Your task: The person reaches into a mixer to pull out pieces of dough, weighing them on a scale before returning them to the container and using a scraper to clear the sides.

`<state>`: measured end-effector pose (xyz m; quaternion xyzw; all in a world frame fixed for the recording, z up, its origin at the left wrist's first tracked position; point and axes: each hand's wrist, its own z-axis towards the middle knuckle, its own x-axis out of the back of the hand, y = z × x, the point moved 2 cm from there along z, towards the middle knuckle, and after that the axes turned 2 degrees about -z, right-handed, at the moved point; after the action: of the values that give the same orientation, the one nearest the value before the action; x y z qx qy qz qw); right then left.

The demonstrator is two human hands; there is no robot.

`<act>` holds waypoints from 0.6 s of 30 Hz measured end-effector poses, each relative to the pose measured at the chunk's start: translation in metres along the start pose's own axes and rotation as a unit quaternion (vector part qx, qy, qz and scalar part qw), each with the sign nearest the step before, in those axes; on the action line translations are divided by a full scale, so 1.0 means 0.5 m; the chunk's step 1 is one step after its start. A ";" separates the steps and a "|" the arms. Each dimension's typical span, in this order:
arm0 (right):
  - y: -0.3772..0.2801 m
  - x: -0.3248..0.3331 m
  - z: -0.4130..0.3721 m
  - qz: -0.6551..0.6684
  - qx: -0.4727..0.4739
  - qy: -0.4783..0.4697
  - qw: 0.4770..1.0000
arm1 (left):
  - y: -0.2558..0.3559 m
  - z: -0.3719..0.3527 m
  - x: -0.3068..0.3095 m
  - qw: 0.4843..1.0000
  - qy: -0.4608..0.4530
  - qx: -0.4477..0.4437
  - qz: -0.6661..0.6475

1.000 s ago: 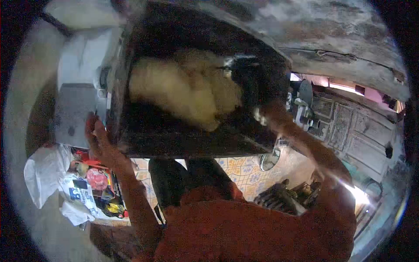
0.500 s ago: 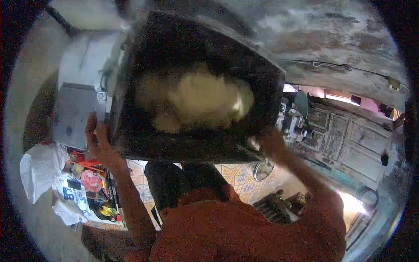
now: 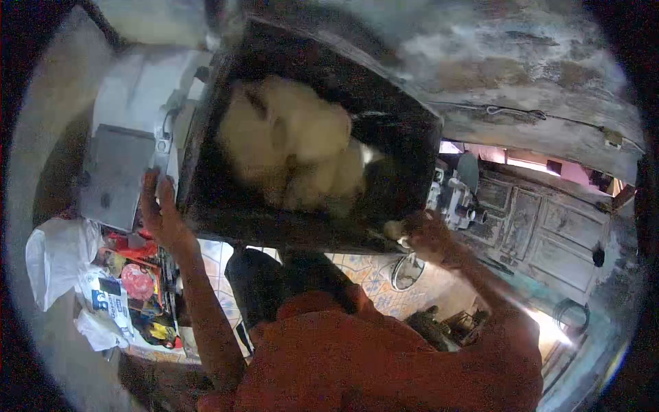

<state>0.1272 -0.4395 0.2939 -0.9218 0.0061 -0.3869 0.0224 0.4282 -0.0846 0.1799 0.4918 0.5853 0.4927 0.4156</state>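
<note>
Honestly, the bit I'd watch here is the right hand (image 3: 429, 237). It's at the near right corner of a dark, deep, straight-sided bin (image 3: 295, 235), fingers curled by a small, pale, rounded thing (image 3: 393, 230). Can't tell if it's pinching that, gripping the rim or just resting there, too dim and blurry.

The left hand (image 3: 163, 209) looks empty, fingers loosely spread and pointing away from the body, between the bin's left wall and a grey, boxy, metal-looking machine (image 3: 123, 172). Whether the fingertips touch either one, no idea.

My take: keep the right fingers low at that corner and out of the middle, because the blur in there probably means the stuff is moving. If the left needs to steady anything, I'd go flat palm on the outside wall and not poke fingertips into the gap by the machine.

As for the stuff itself, it's a pale yellow-tan, lumpy, soft-looking mass (image 3: 295, 141) inside the bin, forward of both hands and between them, closer to the left wall than the right. Rounded lobes, a darker crease through the middle, mostly matte, with one bright whitish patch on the side toward the right hand. Can't make out its texture.
</note>
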 end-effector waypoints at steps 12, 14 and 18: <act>0.294 -0.254 0.238 0.598 -0.156 0.200 0.760 | -0.012 0.007 0.008 0.998 -0.005 -0.043 0.041; 0.177 -0.230 0.158 0.619 -0.140 0.133 0.762 | -0.018 0.007 0.007 0.996 -0.006 -0.045 0.077; 0.006 -0.110 0.098 0.532 -0.172 -0.076 0.826 | 0.007 0.002 -0.010 0.997 -0.005 -0.018 0.070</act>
<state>0.1236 -0.4394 0.2205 -0.7909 0.5604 -0.2368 0.0664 0.4307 -0.0891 0.1831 0.5262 0.5389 0.5285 0.3915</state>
